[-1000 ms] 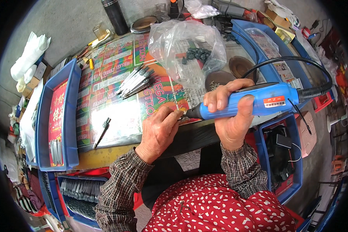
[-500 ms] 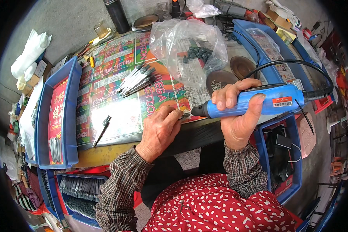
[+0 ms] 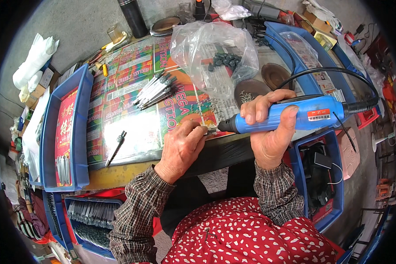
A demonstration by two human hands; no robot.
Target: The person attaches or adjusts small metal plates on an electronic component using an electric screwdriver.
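Note:
My right hand (image 3: 273, 136) is wrapped around a blue electric screwdriver (image 3: 306, 115), held nearly level with its black nose pointing left. Right at that nose, my left hand (image 3: 182, 147) is closed in a pinch; whatever sits between its fingertips is mostly hidden. Tiny screws (image 3: 202, 108) lie scattered on the table sheet just beyond the left hand. To the left rests a single black pen-like rod (image 3: 116, 148). Farther back is a bundle of silvery rods with dark ends (image 3: 156, 91). A brown dish (image 3: 245, 83) behind the screwdriver holds small screws.
A clear plastic bag (image 3: 191, 42) with dark green pieces (image 3: 225, 61) lies at the back. Blue trays stand at left (image 3: 81, 132) and back right (image 3: 275, 33). Below the table's front edge are a bin of rods (image 3: 92, 215) and another blue bin (image 3: 336, 207). The screwdriver's black cable (image 3: 361, 77) loops behind.
The screwdriver and my right hand have shifted very slightly left. My left hand stays almost in place, still pinching at the screwdriver's nose.

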